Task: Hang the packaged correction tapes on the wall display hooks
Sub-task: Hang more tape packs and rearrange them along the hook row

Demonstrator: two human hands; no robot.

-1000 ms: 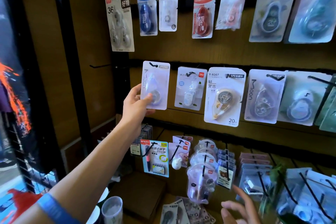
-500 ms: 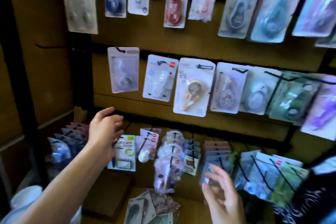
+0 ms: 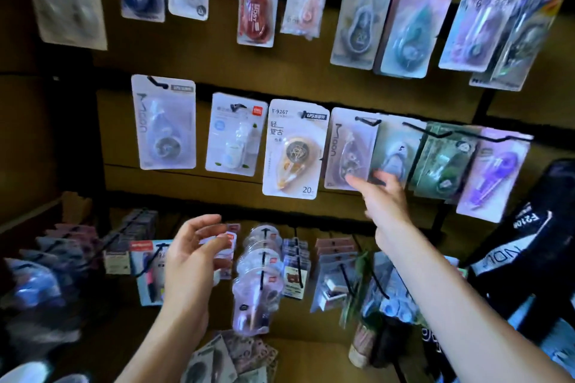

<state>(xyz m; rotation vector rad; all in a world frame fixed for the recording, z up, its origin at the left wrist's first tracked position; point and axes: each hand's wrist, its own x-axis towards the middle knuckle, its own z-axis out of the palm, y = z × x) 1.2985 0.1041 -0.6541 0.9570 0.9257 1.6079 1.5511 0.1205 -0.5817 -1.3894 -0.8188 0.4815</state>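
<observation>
Our right hand (image 3: pixel 384 202) reaches up, fingers loose and grasping nothing, fingertips at the lower edge of a hung pack (image 3: pixel 350 149). Our left hand (image 3: pixel 193 255) hovers released, holding nothing; up and left of it another pack (image 3: pixel 165 123) hangs on its hook (image 3: pixel 155 82)

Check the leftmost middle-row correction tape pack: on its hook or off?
On. The pack hangs from the black hook through its top; neither the left hand nor the right hand touches it.
</observation>
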